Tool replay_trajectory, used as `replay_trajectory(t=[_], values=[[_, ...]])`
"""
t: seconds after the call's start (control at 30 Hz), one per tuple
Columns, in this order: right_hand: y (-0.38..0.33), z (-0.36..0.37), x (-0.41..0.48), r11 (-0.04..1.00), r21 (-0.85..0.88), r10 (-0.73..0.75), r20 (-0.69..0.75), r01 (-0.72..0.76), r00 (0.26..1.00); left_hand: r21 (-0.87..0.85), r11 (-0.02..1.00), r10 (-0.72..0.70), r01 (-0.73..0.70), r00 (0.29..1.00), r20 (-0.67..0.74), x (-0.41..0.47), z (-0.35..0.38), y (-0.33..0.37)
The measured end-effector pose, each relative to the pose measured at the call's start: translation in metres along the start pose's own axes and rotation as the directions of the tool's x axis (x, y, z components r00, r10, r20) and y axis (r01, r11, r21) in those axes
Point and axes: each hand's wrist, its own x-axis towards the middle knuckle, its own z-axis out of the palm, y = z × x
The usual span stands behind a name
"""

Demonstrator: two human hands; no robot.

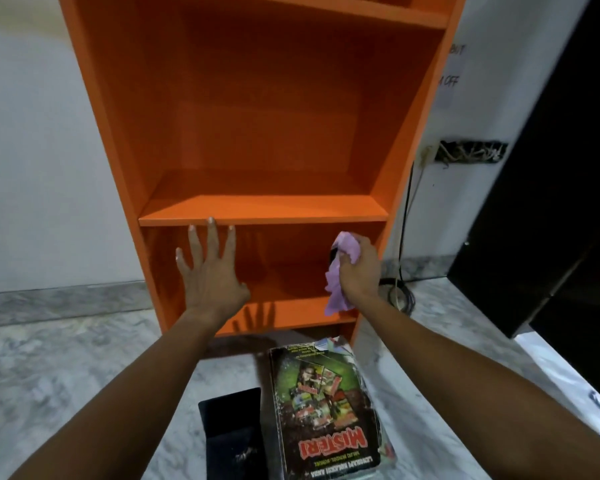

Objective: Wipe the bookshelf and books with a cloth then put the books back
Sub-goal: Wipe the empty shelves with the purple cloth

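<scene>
Fingers (352,271) of the right hand (357,271) are bunching the purple cloth (340,285) at the bookshelf's (264,209) lower centre-right compartment, the left hand (208,271) spreading open; sweeping corners first seems wise, books (326,410) waiting bottom centre.

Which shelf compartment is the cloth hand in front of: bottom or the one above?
The bottom compartment, under the middle shelf board. The right hand holds the purple cloth bunched there; the taller compartment above has no hand before it.
</scene>
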Motion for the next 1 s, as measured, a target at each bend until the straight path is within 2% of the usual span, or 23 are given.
replay_trajectory(t=[0.07,0.13,0.17,0.23,0.37,0.47,0.5,0.53,0.63,0.77,0.83,0.9,1.0], values=[[0.016,0.011,-0.019,1.000,-0.006,0.022,0.113,-0.021,0.993,0.027,0.998,0.064,-0.065,0.998,0.027,-0.004,0.018,-0.001],[0.030,0.021,-0.019,0.984,-0.092,0.167,0.212,-0.151,0.963,0.048,0.994,0.096,-0.103,0.988,0.123,-0.004,0.037,-0.002],[0.036,0.024,-0.014,0.966,-0.146,0.245,0.235,-0.215,0.941,0.056,0.992,0.103,-0.115,0.978,0.181,-0.003,0.046,-0.004],[0.054,0.031,-0.002,0.942,-0.225,0.298,0.225,-0.248,0.928,0.065,0.988,0.119,-0.143,0.951,0.285,0.000,0.066,-0.007],[0.112,0.056,0.024,0.874,-0.467,0.285,0.267,-0.136,0.921,0.096,0.990,0.047,-0.105,0.880,0.473,0.014,0.104,-0.023],[0.156,0.080,0.024,0.736,-0.675,0.350,0.441,0.048,0.827,0.065,0.998,-0.050,0.017,0.840,0.540,0.031,0.127,-0.040],[0.168,0.088,0.020,0.679,-0.721,0.358,0.493,0.142,0.793,0.045,0.997,-0.078,0.064,0.831,0.551,0.035,0.136,-0.047],[0.181,0.099,0.016,0.659,-0.733,0.354,0.500,0.169,0.790,0.026,0.994,-0.105,0.109,0.820,0.563,0.040,0.150,-0.056],[0.206,0.123,0.020,0.598,-0.771,0.260,0.447,0.220,0.856,0.028,0.987,-0.147,0.159,0.811,0.566,0.044,0.184,-0.075],[0.217,0.149,0.056,0.674,-0.720,0.120,0.329,0.166,0.937,0.113,0.986,-0.160,0.119,0.846,0.509,0.042,0.198,-0.083],[0.217,0.164,0.077,0.701,-0.692,0.108,0.342,0.172,0.934,0.109,0.989,-0.143,0.103,0.864,0.482,0.043,0.196,-0.091],[0.220,0.178,0.094,0.717,-0.684,0.178,0.366,0.134,0.913,0.044,0.991,-0.135,0.129,0.875,0.466,0.041,0.194,-0.099],[0.224,0.191,0.103,0.673,-0.710,0.213,0.452,0.206,0.866,0.061,0.994,-0.111,0.093,0.870,0.481,0.034,0.192,-0.106]])
